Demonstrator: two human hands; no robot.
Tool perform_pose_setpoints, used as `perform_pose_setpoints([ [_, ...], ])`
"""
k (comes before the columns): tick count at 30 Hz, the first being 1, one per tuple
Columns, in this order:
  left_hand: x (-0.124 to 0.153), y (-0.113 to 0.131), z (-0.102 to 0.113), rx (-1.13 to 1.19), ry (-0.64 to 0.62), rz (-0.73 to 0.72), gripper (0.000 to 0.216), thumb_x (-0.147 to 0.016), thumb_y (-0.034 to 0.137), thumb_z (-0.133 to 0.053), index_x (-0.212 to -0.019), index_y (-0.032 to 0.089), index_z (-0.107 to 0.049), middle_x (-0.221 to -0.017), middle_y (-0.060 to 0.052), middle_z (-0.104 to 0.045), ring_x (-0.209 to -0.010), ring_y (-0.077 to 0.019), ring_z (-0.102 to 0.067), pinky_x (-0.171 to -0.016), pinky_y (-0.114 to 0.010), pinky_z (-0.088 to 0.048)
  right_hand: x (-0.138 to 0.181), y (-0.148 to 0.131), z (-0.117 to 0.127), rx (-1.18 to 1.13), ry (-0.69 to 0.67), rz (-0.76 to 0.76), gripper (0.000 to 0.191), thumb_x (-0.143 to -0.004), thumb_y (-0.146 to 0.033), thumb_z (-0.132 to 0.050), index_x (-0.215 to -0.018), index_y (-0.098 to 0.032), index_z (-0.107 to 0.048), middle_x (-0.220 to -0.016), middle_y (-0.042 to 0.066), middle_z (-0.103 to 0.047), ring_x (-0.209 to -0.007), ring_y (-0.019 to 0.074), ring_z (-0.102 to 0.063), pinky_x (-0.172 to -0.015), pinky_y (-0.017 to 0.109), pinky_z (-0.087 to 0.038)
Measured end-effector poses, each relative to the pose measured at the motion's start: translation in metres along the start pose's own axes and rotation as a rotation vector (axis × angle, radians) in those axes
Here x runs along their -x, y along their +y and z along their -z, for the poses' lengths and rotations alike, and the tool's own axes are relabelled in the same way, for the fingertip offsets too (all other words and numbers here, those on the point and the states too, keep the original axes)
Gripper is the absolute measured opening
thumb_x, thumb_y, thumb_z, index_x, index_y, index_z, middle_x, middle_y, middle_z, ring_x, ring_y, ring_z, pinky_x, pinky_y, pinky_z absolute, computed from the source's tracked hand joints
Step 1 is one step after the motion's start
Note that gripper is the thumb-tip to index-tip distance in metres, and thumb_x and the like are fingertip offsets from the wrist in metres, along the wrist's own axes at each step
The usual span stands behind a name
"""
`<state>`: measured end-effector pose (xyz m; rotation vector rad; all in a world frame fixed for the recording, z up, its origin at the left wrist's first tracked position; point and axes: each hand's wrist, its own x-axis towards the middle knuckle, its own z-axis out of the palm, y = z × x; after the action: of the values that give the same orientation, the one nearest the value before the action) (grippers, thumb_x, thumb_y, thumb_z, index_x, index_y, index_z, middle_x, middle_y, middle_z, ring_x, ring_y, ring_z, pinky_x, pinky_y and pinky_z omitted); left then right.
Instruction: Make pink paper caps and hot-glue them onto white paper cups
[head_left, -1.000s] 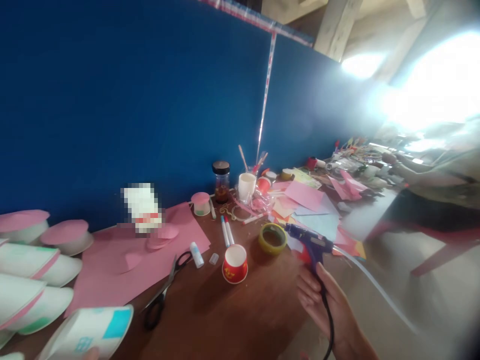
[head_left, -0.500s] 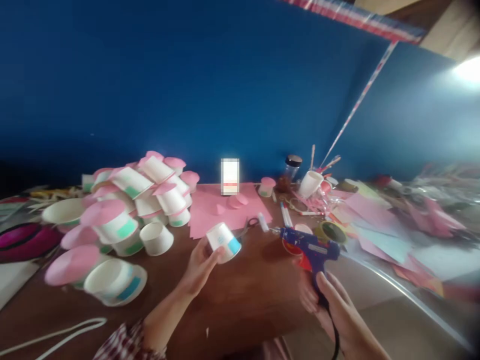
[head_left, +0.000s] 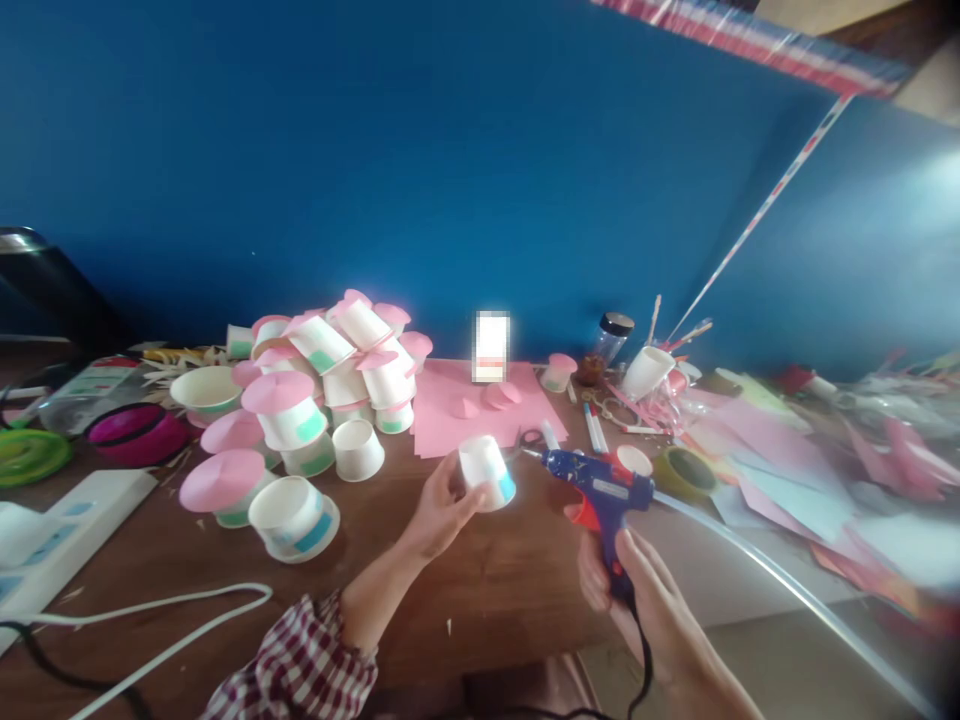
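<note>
Between the thumb and fingers of my left hand [head_left: 439, 510] is a white paper cup [head_left: 484, 468] with a blue patch, tilted. My right hand [head_left: 626, 575] wraps round the handle of a blue glue gun [head_left: 600, 480] with an orange-red trigger. Its nozzle points left at the cup, with a gap between them. A long clear glue stick [head_left: 780, 565] runs out of the gun's back. Scissors [head_left: 529, 438] lie just behind the cup, partly hidden. To the left of my left hand stand a plain white cup [head_left: 358, 450] and a blue-patched cup [head_left: 289, 510].
A heap of cups with pink paper caps [head_left: 322, 345] fills the left side. Pink paper sheets [head_left: 439, 385] lie by the wall. Markers [head_left: 595, 428], a jar [head_left: 609, 340], a tape roll [head_left: 684, 470] and loose paper crowd the right. A power strip [head_left: 82, 530] and white cord [head_left: 202, 600] lie left.
The view has swung left, so the table's things appear farther right and the power strip has come into sight. My hands keep hold of the cup and glue gun, now somewhat closer together.
</note>
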<state>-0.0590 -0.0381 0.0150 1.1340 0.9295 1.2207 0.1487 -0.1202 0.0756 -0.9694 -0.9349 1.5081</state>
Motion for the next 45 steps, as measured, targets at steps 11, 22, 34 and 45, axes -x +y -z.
perform_pose_setpoints([
  [11, 0.003, -0.003, -0.003, -0.399, -0.06, -0.216, 0.051, -0.072, 0.022, -0.064, -0.121, 0.017, -0.05, -0.114, -0.011, -0.06, -0.102, -0.0246, -0.057, -0.09, -0.038, -0.046, 0.003, -0.001, 0.007, 0.267, -0.069, -0.026, 0.038, -0.091, -0.05, -0.042, -0.105, -0.017, -0.056, -0.06, -0.002, -0.049, -0.049, 0.0101, -0.042, -0.049, 0.024, -0.032],
  [22, 0.004, -0.008, 0.001, -0.576, -0.147, -0.232, 0.052, -0.07, 0.02, -0.062, -0.119, 0.018, -0.048, -0.11, -0.01, -0.056, -0.099, -0.0238, -0.054, -0.09, -0.039, -0.043, 0.008, 0.004, 0.008, 0.211, -0.007, -0.054, 0.039, -0.09, -0.051, -0.045, -0.103, -0.016, -0.056, -0.06, -0.003, -0.047, -0.048, 0.0088, -0.041, -0.047, 0.023, -0.031],
  [34, 0.003, -0.007, -0.001, -0.541, -0.061, -0.188, 0.047, -0.068, 0.028, -0.068, -0.11, 0.019, -0.048, -0.104, -0.007, -0.059, -0.092, -0.0215, -0.057, -0.083, -0.036, -0.046, 0.012, 0.009, 0.017, 0.267, -0.051, -0.076, 0.037, -0.092, -0.049, -0.042, -0.105, -0.017, -0.054, -0.063, -0.002, -0.049, -0.051, 0.0096, -0.043, -0.05, 0.024, -0.032],
  [45, -0.003, 0.021, 0.024, -0.374, -0.472, 0.005, 0.057, -0.071, 0.025, -0.067, -0.125, 0.019, -0.048, -0.12, -0.01, -0.058, -0.109, -0.0259, -0.055, -0.094, -0.041, -0.044, 0.013, 0.002, 0.014, 0.257, -0.104, -0.113, 0.04, -0.089, -0.053, -0.043, -0.104, -0.016, -0.053, -0.062, -0.002, -0.048, -0.051, 0.0099, -0.043, -0.049, 0.024, -0.033],
])
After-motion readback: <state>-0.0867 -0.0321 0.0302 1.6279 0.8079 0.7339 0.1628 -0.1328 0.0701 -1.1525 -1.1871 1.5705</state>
